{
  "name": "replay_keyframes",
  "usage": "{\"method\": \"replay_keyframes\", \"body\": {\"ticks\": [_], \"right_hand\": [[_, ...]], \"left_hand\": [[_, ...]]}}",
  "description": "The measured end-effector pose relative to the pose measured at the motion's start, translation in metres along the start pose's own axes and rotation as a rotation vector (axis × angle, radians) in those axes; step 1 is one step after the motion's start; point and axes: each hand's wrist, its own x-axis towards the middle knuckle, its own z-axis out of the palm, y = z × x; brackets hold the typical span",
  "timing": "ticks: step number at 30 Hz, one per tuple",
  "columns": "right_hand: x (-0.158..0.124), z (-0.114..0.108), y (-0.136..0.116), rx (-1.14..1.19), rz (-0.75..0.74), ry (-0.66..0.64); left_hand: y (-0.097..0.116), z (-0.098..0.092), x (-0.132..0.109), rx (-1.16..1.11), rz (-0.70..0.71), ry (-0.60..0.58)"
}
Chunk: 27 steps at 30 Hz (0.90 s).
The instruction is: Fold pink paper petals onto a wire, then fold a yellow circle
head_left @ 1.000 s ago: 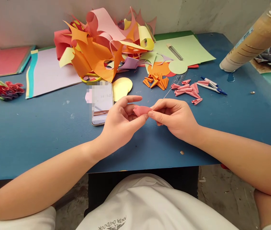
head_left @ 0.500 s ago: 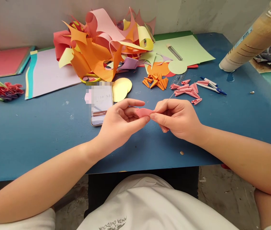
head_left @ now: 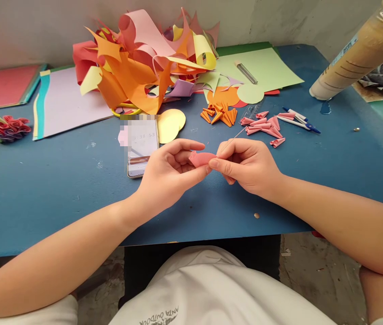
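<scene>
A small pink paper piece [head_left: 202,158], curled and pointed toward the right, is held between my two hands above the table. My left hand [head_left: 166,174] pinches it from below with the thumb, its fingers curving behind. At the right tip, the thumb and forefinger of my right hand [head_left: 250,160] are closed on the same paper. A thin stick-like strand [head_left: 235,139] slants up from my right fingertips; I cannot make out its kind. Several rolled pink paper cones [head_left: 264,127] lie just beyond my right hand, with orange paper cones [head_left: 219,114] to their left.
Cut paper scraps [head_left: 137,67] are heaped at the back. A phone [head_left: 140,149] and yellow paper circles [head_left: 170,124] lie near my left hand. White-and-blue pens [head_left: 300,121] sit right of the cones. A tall drink cup [head_left: 354,58] stands at the back right.
The pink paper has turned slightly in my fingers, and its curled left end has shifted a little left. My right fingertips have moved slightly left along it.
</scene>
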Motion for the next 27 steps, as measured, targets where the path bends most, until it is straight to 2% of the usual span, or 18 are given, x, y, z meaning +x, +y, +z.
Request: {"method": "replay_keyframes", "body": {"ticks": [7, 15, 27], "right_hand": [[-0.0022, 0.0004, 0.0012, -0.106, -0.104, -0.025], [-0.0035, -0.0007, -0.0023, -0.048, 0.003, -0.033], [-0.0044, -0.0007, 0.0017, -0.036, 0.021, -0.046]], "left_hand": [[-0.0025, -0.0001, 0.0011, 0.009, -0.017, 0.008], [0.0018, 0.0012, -0.0007, 0.028, -0.033, -0.015], [0.0018, -0.0003, -0.0029, 0.017, -0.036, -0.066]]}}
